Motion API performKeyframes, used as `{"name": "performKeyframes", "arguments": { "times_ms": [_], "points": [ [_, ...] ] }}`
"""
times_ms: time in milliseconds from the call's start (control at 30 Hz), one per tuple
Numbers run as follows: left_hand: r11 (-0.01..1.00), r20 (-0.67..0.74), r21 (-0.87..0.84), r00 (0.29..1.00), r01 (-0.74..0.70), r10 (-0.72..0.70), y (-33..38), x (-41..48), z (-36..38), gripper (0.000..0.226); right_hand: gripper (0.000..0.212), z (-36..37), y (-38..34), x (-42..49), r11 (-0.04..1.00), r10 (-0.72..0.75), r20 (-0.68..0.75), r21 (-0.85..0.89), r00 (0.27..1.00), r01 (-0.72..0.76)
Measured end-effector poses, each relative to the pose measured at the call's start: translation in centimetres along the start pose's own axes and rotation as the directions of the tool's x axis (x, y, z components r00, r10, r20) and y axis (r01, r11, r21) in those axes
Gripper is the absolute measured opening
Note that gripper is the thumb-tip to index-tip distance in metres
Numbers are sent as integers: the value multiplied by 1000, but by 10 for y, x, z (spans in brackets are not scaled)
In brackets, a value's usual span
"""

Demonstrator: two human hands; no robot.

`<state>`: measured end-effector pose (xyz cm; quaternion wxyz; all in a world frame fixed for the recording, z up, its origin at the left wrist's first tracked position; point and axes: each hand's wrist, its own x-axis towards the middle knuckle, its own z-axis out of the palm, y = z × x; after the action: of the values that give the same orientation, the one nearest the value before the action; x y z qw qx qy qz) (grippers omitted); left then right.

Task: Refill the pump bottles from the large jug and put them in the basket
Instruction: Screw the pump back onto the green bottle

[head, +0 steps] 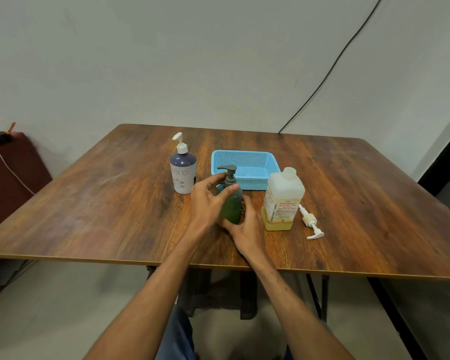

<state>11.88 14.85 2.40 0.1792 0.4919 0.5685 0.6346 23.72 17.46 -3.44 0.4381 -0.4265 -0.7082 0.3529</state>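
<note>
Two hands, left (207,201) and right (247,229), gripping bottle (231,206)

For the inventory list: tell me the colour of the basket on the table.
The basket is light blue, perforated all over; clearest in the head view.

One green bottle (231,209) and one white bottle (183,175) make two bottles with pumps screwed on. There is one large jug (283,196), one blue basket (244,153) and one loose pump (309,220), all on one tabletop (115,190). One black cable (330,71) crosses the wall.
</note>
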Motion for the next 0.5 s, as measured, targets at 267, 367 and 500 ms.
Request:
{"name": "performKeyframes", "arguments": {
  "times_ms": [267, 367, 500],
  "points": [
    [991, 151, -122, 988, 53, -35, -6, -5, -5, 48, 72, -1, -1, -1, 1000, -10, 12, -26, 1000, 10],
    [987, 206, -120, 975, 108, -81, -14, -18, -7, 80, 65, -4, -3, -1, 1000, 5, 45, 1, 999, -5],
    [997, 230, 10, 970, 77, -77, -23, -23, -16, 88, 72, -16, -5, -2, 999, 42, 140, 19, 989, -45]
  ]
}}
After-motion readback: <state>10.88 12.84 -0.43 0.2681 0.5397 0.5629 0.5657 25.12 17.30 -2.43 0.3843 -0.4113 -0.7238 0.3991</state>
